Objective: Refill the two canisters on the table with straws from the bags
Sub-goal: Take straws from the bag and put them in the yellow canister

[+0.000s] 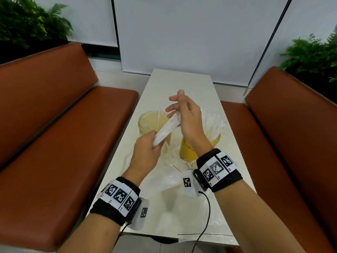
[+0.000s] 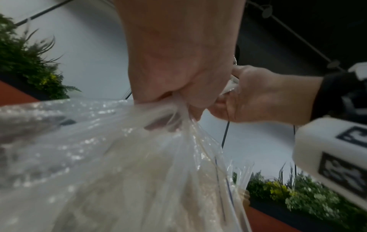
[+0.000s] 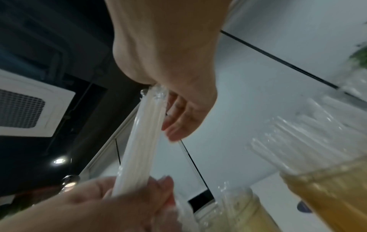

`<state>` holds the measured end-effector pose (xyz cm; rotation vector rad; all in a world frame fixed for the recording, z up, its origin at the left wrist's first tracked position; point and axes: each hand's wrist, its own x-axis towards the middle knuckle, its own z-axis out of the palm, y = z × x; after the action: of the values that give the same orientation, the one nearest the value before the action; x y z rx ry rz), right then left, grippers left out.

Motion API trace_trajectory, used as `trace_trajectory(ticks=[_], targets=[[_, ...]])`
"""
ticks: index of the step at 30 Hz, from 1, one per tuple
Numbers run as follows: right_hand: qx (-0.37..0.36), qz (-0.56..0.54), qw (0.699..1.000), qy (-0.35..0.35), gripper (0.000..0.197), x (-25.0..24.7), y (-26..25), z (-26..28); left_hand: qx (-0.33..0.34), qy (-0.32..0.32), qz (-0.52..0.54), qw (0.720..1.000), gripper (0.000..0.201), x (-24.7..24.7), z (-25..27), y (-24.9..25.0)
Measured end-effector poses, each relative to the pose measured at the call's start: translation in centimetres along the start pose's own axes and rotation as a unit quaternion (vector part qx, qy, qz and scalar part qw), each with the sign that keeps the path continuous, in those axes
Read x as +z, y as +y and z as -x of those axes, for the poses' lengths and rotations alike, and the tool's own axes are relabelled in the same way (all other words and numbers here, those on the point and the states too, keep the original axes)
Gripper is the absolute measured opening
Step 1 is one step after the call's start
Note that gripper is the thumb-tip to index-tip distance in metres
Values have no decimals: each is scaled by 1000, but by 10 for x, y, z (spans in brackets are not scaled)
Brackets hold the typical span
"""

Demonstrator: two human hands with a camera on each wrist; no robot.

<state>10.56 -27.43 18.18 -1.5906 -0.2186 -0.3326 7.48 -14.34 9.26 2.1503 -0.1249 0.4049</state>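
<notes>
the left hand (image 1: pixel 145 150) grips the lower end of the straw bundle (image 1: pixel 166 129) above the left canister (image 1: pixel 145 123); the right hand (image 1: pixel 186 117) pinches its top, other fingers spread. best tip the bundle upright before dropping it in.

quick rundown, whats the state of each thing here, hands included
left canister: upright, lid off, nearly empty
right canister: upright, crammed with straws
straw bundle: held over the left canister, tilted
left hand: grips bundle's lower end
right hand: holds bundle's upper end
plastic bag: crumpled on table
</notes>
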Motion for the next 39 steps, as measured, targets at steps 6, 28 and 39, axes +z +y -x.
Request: trace_trajectory(ticks=[6,28,39], targets=[[-26,74,997,-22,31,23,17,25,-19,1,91,996,12,-5,-4,17],[-89,462,879,76,58,-93,30,-66,4,-20,17,1000,24,-15,3,14],[-115,385,907,129,46,-94,45,-59,24,-19,42,999,31,-21,1,19]])
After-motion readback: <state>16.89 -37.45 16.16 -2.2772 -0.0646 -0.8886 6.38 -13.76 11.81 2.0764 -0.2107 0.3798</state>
